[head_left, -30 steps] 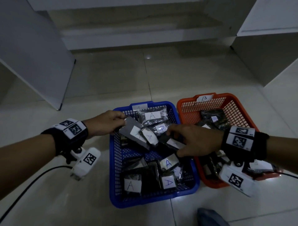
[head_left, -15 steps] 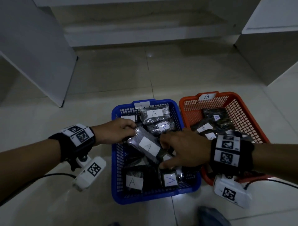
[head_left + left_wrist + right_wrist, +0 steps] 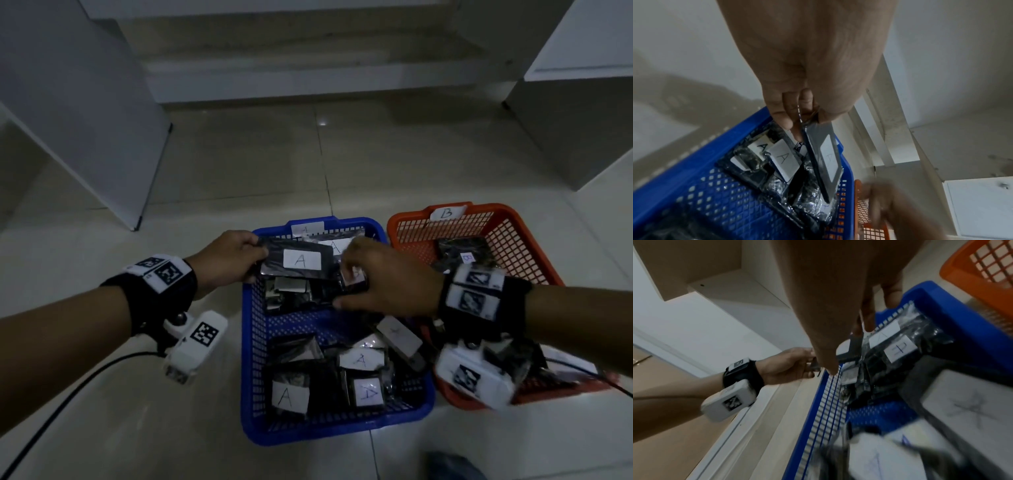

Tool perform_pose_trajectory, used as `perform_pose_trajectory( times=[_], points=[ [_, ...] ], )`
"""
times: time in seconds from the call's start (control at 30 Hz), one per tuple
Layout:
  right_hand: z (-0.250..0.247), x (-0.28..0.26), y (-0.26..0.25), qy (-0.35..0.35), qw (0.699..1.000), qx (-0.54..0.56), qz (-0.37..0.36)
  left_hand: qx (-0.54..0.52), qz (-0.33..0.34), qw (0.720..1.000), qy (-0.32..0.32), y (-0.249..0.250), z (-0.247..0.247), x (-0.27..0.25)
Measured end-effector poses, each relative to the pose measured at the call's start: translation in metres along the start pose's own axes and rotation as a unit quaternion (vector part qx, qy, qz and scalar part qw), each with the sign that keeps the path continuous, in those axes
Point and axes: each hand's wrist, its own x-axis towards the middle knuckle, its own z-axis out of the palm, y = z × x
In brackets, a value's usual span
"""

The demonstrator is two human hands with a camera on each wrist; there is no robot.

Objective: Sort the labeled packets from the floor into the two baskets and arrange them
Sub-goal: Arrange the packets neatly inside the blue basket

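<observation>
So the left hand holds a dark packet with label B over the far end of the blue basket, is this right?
Not quite: the label reads A, not B. The head view shows the left hand gripping the dark packet by its edge over the far end of the blue basket; the letter A is plain on its white label.

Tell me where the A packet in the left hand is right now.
In the head view, the A packet is over the far end of the blue basket, pinched at its left edge by the left hand, with the right hand beside it.
</observation>
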Motion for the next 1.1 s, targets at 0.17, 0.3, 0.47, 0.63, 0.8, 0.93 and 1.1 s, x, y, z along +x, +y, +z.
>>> perform_pose_trajectory(
  times=[0.17, 0.3, 0.47, 0.63, 0.8, 0.93, 1.1],
  points=[
    [0.000, 0.068, 0.003, 0.032, 0.991, -0.118, -0.061, -0.067, -0.017, 0.998, -0.004, -0.005, 0.005, 0.002],
    [0.011, 0.096, 0.002, 0.006, 0.989, -0.132, -0.058, 0.040, 0.027, 0.996, 0.079, -0.016, -0.003, 0.008],
    [0.025, 0.109, 0.004, -0.005, 0.991, -0.128, -0.042, 0.285, 0.205, 0.936, 0.018, -0.031, -0.011, 0.002],
    [0.032, 0.108, 0.006, 0.006, 0.988, -0.149, -0.043, 0.505, 0.229, 0.829, -0.072, -0.030, 0.012, -0.004],
    [0.025, 0.107, 0.006, -0.021, 0.984, -0.171, -0.047, 0.523, 0.210, 0.821, -0.092, -0.031, 0.013, -0.002],
    [0.010, 0.086, 0.013, -0.013, 0.991, -0.117, -0.059, 0.492, 0.222, 0.837, -0.084, -0.030, 0.010, -0.005],
    [-0.008, 0.025, 0.018, -0.073, 0.995, -0.031, -0.064, 0.357, 0.249, 0.886, -0.162, -0.020, 0.020, -0.029]
  ],
)
